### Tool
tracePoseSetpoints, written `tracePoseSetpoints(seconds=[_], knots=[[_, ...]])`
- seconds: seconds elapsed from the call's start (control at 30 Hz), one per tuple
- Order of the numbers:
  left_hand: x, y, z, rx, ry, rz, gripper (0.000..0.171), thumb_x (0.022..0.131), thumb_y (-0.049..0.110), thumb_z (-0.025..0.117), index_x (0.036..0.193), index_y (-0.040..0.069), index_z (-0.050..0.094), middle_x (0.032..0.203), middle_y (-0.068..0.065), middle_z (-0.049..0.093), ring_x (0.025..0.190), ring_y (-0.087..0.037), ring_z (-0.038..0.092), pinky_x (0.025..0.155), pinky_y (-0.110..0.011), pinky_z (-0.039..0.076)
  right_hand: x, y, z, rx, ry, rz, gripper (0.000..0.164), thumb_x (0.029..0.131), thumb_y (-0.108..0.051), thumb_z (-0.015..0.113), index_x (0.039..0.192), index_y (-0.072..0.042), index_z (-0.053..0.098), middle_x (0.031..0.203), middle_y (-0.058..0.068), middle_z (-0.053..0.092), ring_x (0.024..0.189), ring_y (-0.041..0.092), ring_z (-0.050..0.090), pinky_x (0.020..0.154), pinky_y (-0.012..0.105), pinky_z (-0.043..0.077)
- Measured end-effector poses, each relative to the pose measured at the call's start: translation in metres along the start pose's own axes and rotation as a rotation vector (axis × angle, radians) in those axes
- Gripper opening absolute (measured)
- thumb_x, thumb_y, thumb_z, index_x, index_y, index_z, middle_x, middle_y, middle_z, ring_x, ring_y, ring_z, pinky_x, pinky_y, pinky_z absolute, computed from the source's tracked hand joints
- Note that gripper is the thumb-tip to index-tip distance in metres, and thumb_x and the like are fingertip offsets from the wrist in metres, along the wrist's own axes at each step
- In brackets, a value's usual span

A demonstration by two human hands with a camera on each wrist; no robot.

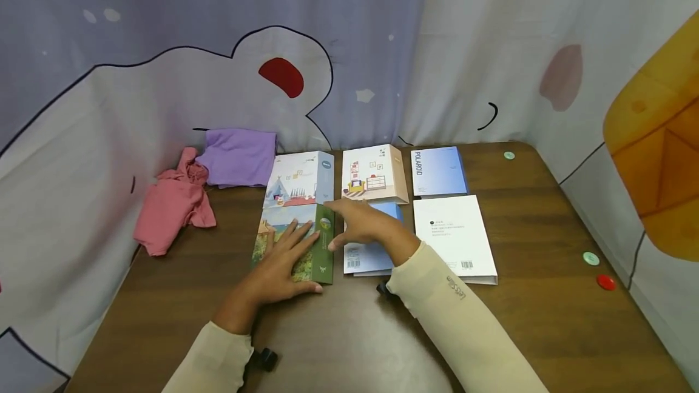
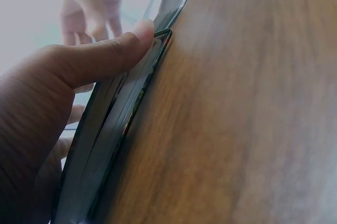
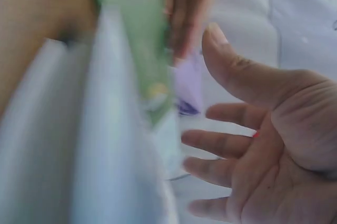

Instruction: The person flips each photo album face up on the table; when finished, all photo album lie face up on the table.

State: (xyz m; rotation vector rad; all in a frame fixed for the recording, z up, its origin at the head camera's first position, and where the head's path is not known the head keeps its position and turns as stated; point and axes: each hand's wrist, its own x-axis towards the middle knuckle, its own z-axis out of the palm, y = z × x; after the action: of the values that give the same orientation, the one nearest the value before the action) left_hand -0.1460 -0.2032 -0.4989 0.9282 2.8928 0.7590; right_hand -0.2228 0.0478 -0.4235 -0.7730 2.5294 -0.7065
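My left hand [image 1: 281, 268] rests on a hardcover book with a green spine [image 1: 323, 256], its fingers spread straight over the painted cover. In the left wrist view the thumb [image 2: 124, 50] lies along the edge of this book [image 2: 113, 124]. My right hand [image 1: 363, 223] hovers above a blue hardcover book [image 1: 364, 259], partly hiding it. The right wrist view shows that hand [image 3: 263, 145] with fingers extended and nothing held, facing the blurred green spine [image 3: 134, 40].
Behind these lie a tent-picture book [image 1: 292, 178], a cream book [image 1: 377, 168] and a blue "POLAROID" book [image 1: 438, 171]; a white book [image 1: 453, 232] is at right. Purple cloth [image 1: 240, 156] and pink cloth [image 1: 172, 211] lie left. Green [image 1: 591, 258] and red discs [image 1: 605, 282] sit at the right edge.
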Motion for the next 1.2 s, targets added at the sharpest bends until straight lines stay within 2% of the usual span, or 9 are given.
tracePoseSetpoints(seconds=[0.13,0.33,0.5,0.67,0.97,1.2], knots=[[-0.002,0.0,0.002,0.006,0.004,-0.003,0.113,0.08,0.059,0.093,0.171,0.016,0.04,0.181,-0.013,0.029,0.169,-0.051,0.017,0.122,-0.09,-0.003,0.001,-0.009,-0.024,-0.055,-0.076,0.018,0.093,0.093,-0.03,0.091,0.169,-0.009,0.041,0.171,0.014,0.048,0.161,0.035,0.044,0.132,0.052,0.038],[-0.002,0.0,0.0,-0.001,-0.017,-0.014,0.113,0.081,0.059,0.093,0.171,0.016,0.04,0.182,-0.012,0.028,0.17,-0.049,0.015,0.123,-0.088,-0.004,0.026,-0.003,-0.04,-0.121,-0.173,0.047,0.085,0.095,-0.032,0.088,0.166,-0.01,0.047,0.158,0.016,0.061,0.145,0.033,0.061,0.123,0.05,0.049],[-0.002,-0.001,-0.001,0.0,-0.021,-0.01,0.112,0.081,0.059,0.093,0.17,0.016,0.041,0.182,-0.011,0.027,0.17,-0.049,0.015,0.124,-0.088,-0.003,0.045,0.01,-0.035,-0.059,-0.188,0.05,0.078,0.095,-0.028,0.088,0.162,-0.011,0.052,0.159,0.017,0.061,0.148,0.034,0.059,0.125,0.049,0.046],[-0.002,-0.001,0.0,0.008,-0.019,-0.003,0.112,0.081,0.059,0.092,0.17,0.015,0.041,0.182,-0.012,0.027,0.17,-0.049,0.015,0.123,-0.088,-0.002,0.055,0.019,-0.027,0.014,-0.178,0.05,0.074,0.094,-0.023,0.089,0.159,-0.011,0.056,0.158,0.02,0.06,0.147,0.037,0.058,0.125,0.05,0.047],[-0.002,-0.001,0.001,0.011,-0.006,-0.003,0.109,0.083,0.057,0.092,0.17,0.016,0.042,0.182,-0.012,0.028,0.169,-0.049,0.016,0.124,-0.088,-0.002,0.059,0.022,-0.02,0.0,-0.17,0.07,0.066,0.093,-0.027,0.09,0.152,-0.015,0.062,0.145,0.017,0.062,0.131,0.033,0.062,0.115,0.05,0.052],[-0.002,-0.002,0.002,0.03,0.024,0.011,0.103,0.084,0.055,0.091,0.167,0.013,0.047,0.18,-0.012,0.034,0.169,-0.047,0.022,0.123,-0.089,0.002,0.061,0.021,-0.019,-0.02,-0.175,0.07,0.06,0.094,-0.025,0.089,0.147,-0.015,0.062,0.143,0.017,0.064,0.126,0.031,0.064,0.11,0.047,0.054]])
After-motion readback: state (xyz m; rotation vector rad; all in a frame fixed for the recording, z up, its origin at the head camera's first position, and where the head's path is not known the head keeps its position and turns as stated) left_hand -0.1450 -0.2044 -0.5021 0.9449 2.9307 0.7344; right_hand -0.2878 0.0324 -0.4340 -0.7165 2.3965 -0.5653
